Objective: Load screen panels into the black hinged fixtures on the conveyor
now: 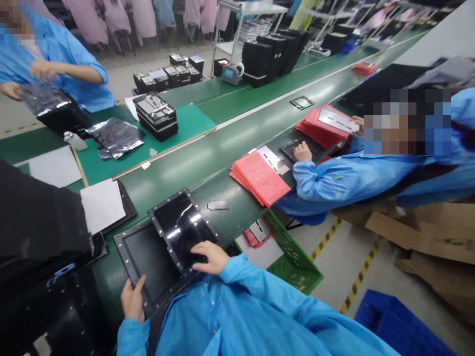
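My left hand [132, 300] grips the near left edge of a flat black framed panel [148, 262] with metal dots along its border, lying on the green bench. A second panel, a glossy black screen panel [180, 222] with a dotted frame, partly overlaps it on the right, tilted at an angle. Resting on the glossy panel's near right part is my right hand [211, 257], thumb and forefinger apart on its surface. A small grey plate [218, 205] lies just beyond the glossy panel.
Red foam sheets [261, 178] are stacked to the right, before a co-worker in blue [334, 183]. A green crate [293, 257] stands below the bench edge. White paper [103, 205] and a large black stack [40, 212] are at left. Another person [74, 59] works across the line.
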A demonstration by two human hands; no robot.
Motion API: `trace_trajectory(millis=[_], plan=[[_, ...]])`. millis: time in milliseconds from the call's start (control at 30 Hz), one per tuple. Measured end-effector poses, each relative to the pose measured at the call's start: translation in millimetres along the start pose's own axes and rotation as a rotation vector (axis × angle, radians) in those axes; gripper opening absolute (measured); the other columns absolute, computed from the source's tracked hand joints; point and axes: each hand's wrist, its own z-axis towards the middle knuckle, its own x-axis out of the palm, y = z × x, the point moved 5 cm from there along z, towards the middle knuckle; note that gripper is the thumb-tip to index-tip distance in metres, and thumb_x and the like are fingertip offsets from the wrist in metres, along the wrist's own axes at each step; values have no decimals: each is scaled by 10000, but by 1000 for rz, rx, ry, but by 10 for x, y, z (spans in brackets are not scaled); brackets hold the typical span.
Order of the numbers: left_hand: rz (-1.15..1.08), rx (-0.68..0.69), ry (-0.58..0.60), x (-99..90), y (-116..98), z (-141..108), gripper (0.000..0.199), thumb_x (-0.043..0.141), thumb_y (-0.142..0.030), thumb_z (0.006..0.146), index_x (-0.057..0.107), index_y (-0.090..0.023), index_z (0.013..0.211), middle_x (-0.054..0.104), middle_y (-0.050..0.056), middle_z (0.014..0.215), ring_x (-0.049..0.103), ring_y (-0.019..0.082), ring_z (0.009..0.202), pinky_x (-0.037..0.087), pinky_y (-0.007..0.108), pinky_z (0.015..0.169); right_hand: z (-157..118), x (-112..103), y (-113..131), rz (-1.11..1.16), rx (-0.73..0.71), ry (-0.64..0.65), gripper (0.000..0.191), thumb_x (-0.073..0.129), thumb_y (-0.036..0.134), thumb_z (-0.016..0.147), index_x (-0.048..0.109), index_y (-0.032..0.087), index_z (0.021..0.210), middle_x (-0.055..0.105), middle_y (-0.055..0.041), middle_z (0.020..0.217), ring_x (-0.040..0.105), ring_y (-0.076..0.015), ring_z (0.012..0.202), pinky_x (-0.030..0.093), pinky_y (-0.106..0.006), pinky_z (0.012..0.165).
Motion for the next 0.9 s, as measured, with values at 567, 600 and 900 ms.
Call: trace_trajectory(millis=[567,600,900], plan=[[677,619,34,1297,-776,-1463,365,490,-344,868,607,-216,1189,590,91,1247,532,257,1178,469,462,992,685,-433,-708,847,215,-16,528,649,629,642,669,164,892,711,-97,939,637,-303,956,490,-478,896],[677,616,35,1293,-775,-1475,383,488,-344,868,589,-212,1213,583,93,1257,527,255,1184,462,458,1000,698,-449,-740,831,245,-15,538,666,632,616,668,163,880,713,-98,920,642,-306,935,494,-482,884],[715,-4,-10,1002,-385,-1225,885,667,-345,705,232,-99,1435,489,222,1331,485,348,1223,434,453,969,788,-1213,-1066,707,104,-352,423,624,540,721,632,195,967,678,-114,1054,619,-257,1019,469,-465,922]])
